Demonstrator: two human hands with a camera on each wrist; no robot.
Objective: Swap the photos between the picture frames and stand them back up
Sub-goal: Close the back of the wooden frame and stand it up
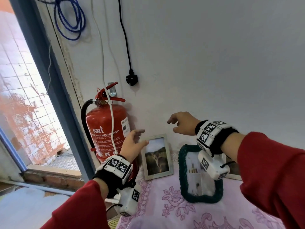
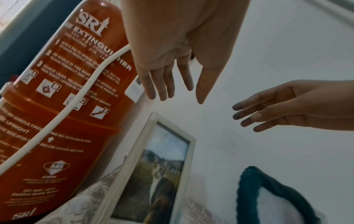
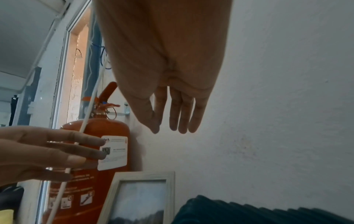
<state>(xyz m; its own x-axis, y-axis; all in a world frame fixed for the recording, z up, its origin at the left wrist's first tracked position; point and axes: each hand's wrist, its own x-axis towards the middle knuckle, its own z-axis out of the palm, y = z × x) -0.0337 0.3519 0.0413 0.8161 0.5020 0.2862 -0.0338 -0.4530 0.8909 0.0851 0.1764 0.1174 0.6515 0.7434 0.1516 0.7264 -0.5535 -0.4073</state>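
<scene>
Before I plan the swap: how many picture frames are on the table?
3, possibly more hidden. A pale wooden frame stands by the wall next to the fire extinguisher; a teal frame is right of it; a third frame shows only partly behind the right wrist.

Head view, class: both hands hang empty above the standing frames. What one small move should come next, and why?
Probably lower the left hand onto the pale wooden rectangular frame holding the cat photo and grip its top edge. That frame stands upright directly below the open fingers, nearer than the dark green rope-edged frame, and the right hand holds nothing.
</scene>
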